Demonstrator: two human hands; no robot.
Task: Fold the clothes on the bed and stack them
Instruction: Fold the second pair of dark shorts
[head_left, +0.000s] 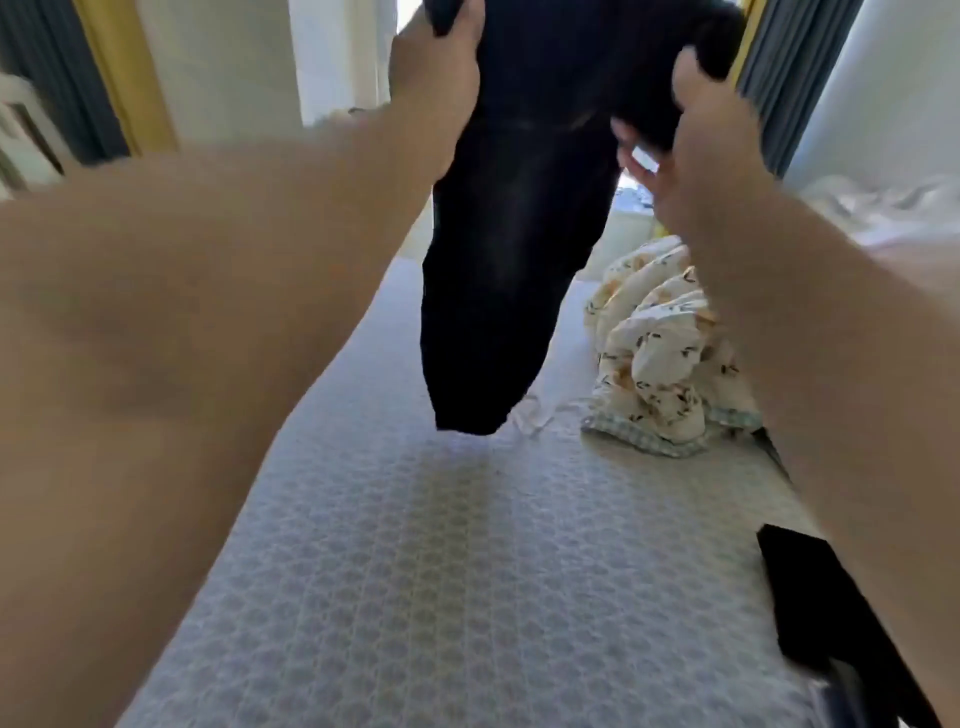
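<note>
Both my forearms fill the near part of the head view, reaching up and forward over the bed (467, 571), whose pale quilted cover runs away between them. My left hand (436, 78) is raised high at the top of the view, its fingers curled round one upper edge of the dark trousers (509, 270). My right hand (696, 150) is up beside it, a little lower, thumb and fingers closed on a bunched part of the same dark cloth; something small and pale shows at its fingertips, too blurred for me to tell what it is. The trousers hang down from my two hands in one long drop, their lower end just above the bed cover and not clearly touching it. To the right, on the bed, a crumpled cream printed blanket (670, 358) with a checked blue edge lies in a heap, near the hanging cloth but apart from it. Under my right forearm, at the bed's near right side, lies another dark garment (810, 613), partly hidden by my arm. Grey curtains (789, 73) with a yellow edge hang at the far end of the room.
</note>
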